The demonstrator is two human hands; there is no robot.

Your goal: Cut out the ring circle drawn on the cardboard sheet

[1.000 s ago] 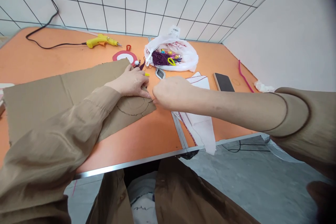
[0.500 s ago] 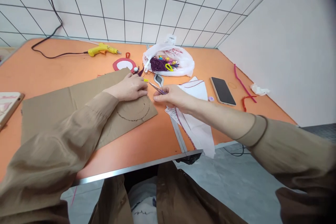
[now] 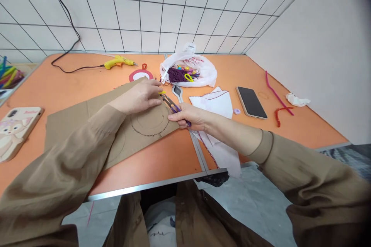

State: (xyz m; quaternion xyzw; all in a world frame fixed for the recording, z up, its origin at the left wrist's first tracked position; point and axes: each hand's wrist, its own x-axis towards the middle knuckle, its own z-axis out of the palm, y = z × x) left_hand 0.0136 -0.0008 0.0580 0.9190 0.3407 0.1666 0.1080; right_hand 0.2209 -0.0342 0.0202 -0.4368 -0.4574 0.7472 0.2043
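Note:
A brown cardboard sheet (image 3: 78,112), with round outlines drawn on it, lies on the orange table. My left hand (image 3: 140,96) rests on its far edge, fingers stretched out and holding nothing. My right hand (image 3: 189,116) is closed around purple-handled scissors (image 3: 173,107) at the sheet's right corner. The scissors' blades point away and to the left, close to my left fingertips. A yellow piece (image 3: 162,93) shows near the blade tips. Whether the blades touch the cardboard, I cannot tell.
Behind are a yellow glue gun (image 3: 117,61), a red-and-white disc (image 3: 133,76) and a white plastic bag (image 3: 207,73) holding purple yarn. White cloth (image 3: 213,102), a dark-screened phone (image 3: 251,102) and fuzzy stems (image 3: 272,88) lie right; a cartoon-cased phone (image 3: 21,129) lies left.
My right hand has turned from a fist at the cardboard's corner, bringing the scissors into view with blades pointing away. My left fingers have lifted and spread somewhat. The view has shifted left.

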